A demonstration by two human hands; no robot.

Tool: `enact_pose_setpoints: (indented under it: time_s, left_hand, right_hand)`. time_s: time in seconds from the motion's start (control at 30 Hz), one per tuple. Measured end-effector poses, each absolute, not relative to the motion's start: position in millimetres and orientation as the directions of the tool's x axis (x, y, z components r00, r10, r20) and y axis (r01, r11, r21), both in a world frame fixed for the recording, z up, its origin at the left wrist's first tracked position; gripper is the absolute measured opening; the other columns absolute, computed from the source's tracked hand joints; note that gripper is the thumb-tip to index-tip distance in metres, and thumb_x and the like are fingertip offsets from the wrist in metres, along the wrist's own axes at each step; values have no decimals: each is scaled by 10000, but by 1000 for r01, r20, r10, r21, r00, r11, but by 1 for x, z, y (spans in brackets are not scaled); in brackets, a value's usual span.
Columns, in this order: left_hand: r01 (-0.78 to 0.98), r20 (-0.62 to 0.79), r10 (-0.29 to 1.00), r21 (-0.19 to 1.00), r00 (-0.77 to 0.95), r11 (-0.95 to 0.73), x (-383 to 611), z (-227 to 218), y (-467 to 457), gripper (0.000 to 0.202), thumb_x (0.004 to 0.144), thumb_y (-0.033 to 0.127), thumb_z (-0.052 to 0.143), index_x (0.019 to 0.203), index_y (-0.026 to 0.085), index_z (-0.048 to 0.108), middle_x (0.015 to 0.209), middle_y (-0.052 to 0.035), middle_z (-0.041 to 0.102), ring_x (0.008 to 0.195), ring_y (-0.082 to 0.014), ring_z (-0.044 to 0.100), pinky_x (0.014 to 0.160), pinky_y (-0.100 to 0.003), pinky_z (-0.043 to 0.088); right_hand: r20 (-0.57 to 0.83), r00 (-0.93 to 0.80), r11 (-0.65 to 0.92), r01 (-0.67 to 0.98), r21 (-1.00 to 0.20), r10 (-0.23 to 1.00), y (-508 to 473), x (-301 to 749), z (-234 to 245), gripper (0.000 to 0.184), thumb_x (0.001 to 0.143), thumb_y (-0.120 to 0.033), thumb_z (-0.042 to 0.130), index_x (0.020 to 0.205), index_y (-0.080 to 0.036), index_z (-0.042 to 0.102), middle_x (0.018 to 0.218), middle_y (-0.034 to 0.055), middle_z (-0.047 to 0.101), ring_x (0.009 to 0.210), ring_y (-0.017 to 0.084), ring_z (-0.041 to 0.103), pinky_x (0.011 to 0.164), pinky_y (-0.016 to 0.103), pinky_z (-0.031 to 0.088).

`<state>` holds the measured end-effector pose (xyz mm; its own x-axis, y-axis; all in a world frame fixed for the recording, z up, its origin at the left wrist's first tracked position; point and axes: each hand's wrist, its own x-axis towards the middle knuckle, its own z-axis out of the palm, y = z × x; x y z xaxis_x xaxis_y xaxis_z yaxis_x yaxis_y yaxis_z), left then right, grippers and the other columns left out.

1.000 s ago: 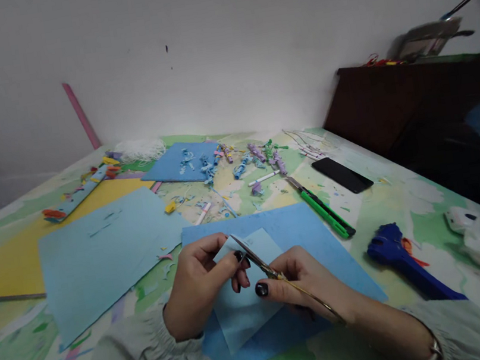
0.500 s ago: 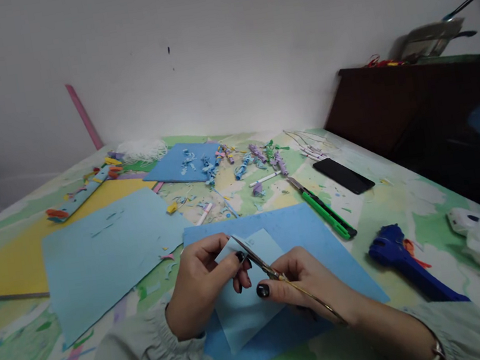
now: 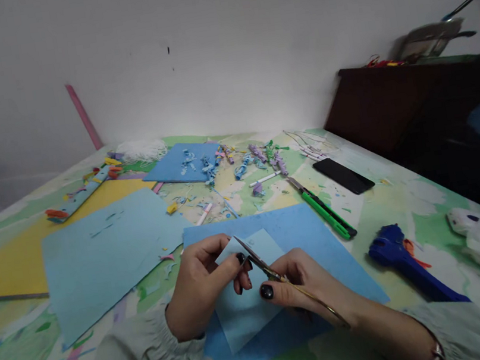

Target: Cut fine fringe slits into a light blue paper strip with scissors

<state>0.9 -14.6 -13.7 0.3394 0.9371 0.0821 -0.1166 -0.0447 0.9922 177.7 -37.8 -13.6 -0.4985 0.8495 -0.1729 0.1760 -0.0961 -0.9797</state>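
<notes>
In my right hand (image 3: 307,281) are scissors (image 3: 264,266) with gold-coloured handles, their blades pointing up and left. The blade tips lie against a small light blue piece of paper or foam (image 3: 227,249) that my left hand (image 3: 212,280) pinches between thumb and fingers. Part of that piece is hidden by the fingers. Beneath both hands a light blue sheet (image 3: 244,327) rests on a larger darker blue sheet (image 3: 345,278). I cannot tell whether the pinched piece is separate from the light blue sheet.
A green box cutter (image 3: 328,212), a black phone (image 3: 344,175) and a blue glue gun (image 3: 409,269) lie to the right. Leftward are a large light blue sheet (image 3: 110,247) and a yellow sheet (image 3: 4,263). Curled paper figures (image 3: 244,166) and scraps are scattered at the back.
My right hand and the scissors have shifted very slightly, with the thumb a little to the right. My left hand stays almost still.
</notes>
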Motion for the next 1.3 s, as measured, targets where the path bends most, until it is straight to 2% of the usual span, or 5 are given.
enact_pose_setpoints:
  time_s: [1.3]
  left_hand:
    - [-108,93,936,992,339,-60,1,-15,-12,140,750,166,565,614,144,594,507,26,588,439,-85,542,428,-185,438]
  right_hand:
    - [-231,-401,-115,292,-949,886,-36,175,-17,533,614,-574,653,451,-172,344,403,-83,233,388,37,193,364,205,113]
